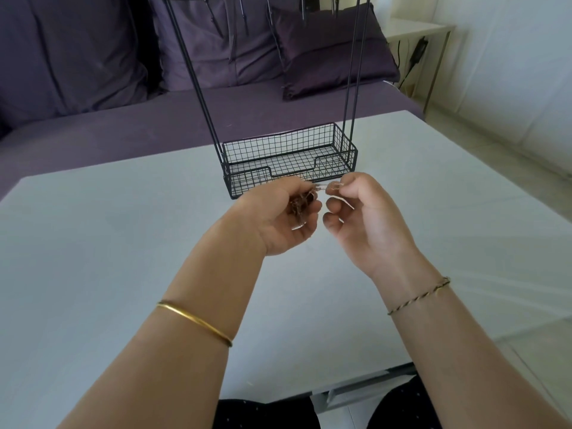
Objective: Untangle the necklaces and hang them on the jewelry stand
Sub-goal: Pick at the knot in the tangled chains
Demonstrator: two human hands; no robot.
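Gold bangle (195, 320) on my left forearm lies nearest. My left hand (278, 224) curls round the tangled necklaces (298, 207). My right hand (371, 218) pinches one strand (323, 186), which runs sideways between the hands. The jewelry stand (291, 156) stands just beyond, straight ahead, about equally near both hands.

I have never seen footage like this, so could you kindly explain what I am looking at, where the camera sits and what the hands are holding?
There is no machine here: a person works with two bare hands. The single picture comes from a camera worn on the head, looking forward and down. The left hand grips a tangled clump of necklaces, and the right hand pinches a thin chain leading out of that clump. On the white table stands a black wire jewelry stand with a basket base and tall poles. A purple sofa lies behind.
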